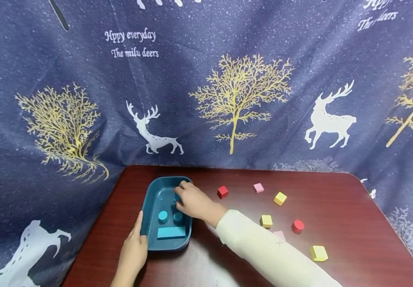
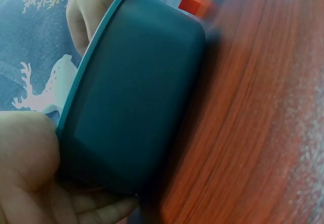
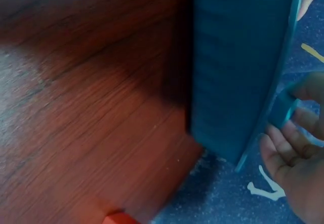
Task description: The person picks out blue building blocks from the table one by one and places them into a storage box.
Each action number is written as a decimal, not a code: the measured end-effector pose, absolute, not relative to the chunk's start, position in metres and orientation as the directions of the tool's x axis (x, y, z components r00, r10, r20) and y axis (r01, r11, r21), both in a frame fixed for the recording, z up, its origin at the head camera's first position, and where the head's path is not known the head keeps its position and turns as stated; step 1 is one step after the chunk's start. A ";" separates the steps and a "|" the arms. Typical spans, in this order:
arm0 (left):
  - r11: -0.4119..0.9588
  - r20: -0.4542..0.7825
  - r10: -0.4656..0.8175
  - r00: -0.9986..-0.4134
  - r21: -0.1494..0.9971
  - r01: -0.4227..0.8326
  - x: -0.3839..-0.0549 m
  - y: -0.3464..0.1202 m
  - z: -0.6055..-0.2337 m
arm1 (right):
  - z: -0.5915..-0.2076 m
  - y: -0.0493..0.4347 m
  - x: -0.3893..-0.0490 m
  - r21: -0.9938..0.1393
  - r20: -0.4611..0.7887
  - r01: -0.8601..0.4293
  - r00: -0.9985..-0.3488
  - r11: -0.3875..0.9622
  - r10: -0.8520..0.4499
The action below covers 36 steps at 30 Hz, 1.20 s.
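A deep teal plastic tray stands on the left of the table. My left hand holds its near left corner, with the fingers along the outer wall and the thumb at the rim. Over the tray's far right part, my right hand pinches a small teal block between thumb and fingers; the hand covers much of it in the head view. Inside the tray lie a teal cylinder, a second teal cylinder and a long teal rectangular block.
Right of the tray, loose blocks lie on the dark red table: a red cube, a flat pink block, a red cylinder and yellow blocks, one at the back. The right sleeve partly covers another pink block. A patterned cloth hangs behind.
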<state>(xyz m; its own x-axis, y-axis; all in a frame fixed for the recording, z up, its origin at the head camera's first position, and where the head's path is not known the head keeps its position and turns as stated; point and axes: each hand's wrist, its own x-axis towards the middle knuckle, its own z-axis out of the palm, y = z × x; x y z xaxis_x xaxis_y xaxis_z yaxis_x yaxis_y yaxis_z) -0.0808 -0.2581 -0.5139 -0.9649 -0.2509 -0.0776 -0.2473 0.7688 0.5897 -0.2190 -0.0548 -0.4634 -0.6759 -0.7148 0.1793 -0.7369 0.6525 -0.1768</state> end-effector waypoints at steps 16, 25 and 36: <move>0.764 -0.071 -0.239 -0.969 0.602 -0.232 -0.079 -0.259 -0.517 | -0.483 -0.079 -0.229 -0.120 0.148 -0.780 -0.625 0.614 -0.766; 0.770 -0.034 -0.232 -0.972 0.604 -0.205 -0.078 -0.256 -0.517 | -0.493 -0.085 -0.239 -0.140 0.118 -0.781 -0.623 0.608 -0.773; 0.761 -0.057 -0.251 -0.966 0.605 -0.234 -0.079 -0.257 -0.514 | -0.496 -0.100 -0.245 -0.058 0.121 -0.822 -0.570 0.567 -0.813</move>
